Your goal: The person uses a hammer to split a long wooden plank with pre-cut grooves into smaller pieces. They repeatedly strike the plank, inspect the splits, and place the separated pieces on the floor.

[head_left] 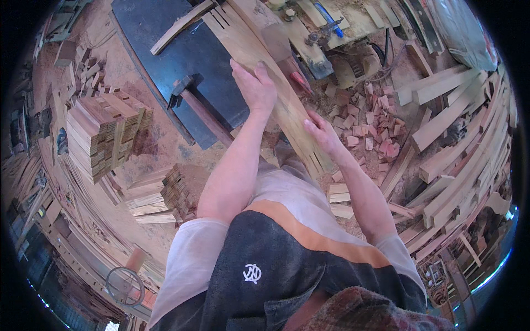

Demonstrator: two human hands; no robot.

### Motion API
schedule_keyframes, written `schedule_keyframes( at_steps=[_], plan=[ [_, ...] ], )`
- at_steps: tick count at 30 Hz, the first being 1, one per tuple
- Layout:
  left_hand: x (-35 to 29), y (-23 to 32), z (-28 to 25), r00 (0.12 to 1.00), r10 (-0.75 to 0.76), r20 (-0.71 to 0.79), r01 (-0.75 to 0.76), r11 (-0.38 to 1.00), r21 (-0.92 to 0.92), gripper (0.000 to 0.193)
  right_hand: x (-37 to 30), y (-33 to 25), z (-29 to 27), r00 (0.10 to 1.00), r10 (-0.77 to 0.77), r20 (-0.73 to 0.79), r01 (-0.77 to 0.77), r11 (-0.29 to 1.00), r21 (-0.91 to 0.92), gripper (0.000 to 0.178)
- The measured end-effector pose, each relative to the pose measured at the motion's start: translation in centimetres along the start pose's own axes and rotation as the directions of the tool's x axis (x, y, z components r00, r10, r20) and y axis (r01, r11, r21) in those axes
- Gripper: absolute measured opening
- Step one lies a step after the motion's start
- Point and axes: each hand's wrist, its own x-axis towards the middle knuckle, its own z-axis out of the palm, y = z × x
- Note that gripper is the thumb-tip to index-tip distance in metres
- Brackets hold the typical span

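Note:
A long pale wooden board (284,107) slants across the machine table in front of me, with narrow slots cut into both its far and near ends. At its left edge, about halfway along, my left hand (256,88) is closed on the board, thumb on the upper face. Nearer my body, my right hand (326,134) grips the opposite edge, its thumb on top and the other fingers partly hidden. The board's far part lies over the dark flat machine table (218,66); its near end reaches toward my waist.
On the table are a wooden strip (182,27) and a reddish bar (207,116) with a dark metal head. Stacked boards (102,132) stand at left. Small offcuts (381,121) litter the floor at right, beside long timbers (458,138). Machine parts (314,38) sit beyond the board.

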Motion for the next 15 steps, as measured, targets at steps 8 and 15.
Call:
schedule_keyframes(
  at_steps=[8, 15],
  plan=[
    [2.2, -0.1, 0.0, 0.999, -0.038, -0.003, 0.038, 0.999, 0.034, 0.077, 2.2, 0.0, 0.2, 0.999, -0.026, 0.043, 0.023, 0.998, 0.064, 0.081],
    [2.5, -0.1, -0.1, 1.0, 0.003, -0.013, -0.002, 0.999, 0.054, 0.074, 2.4, -1.3, 0.3, 0.998, -0.023, 0.059, 0.019, 0.998, 0.063, 0.077]
  ],
)
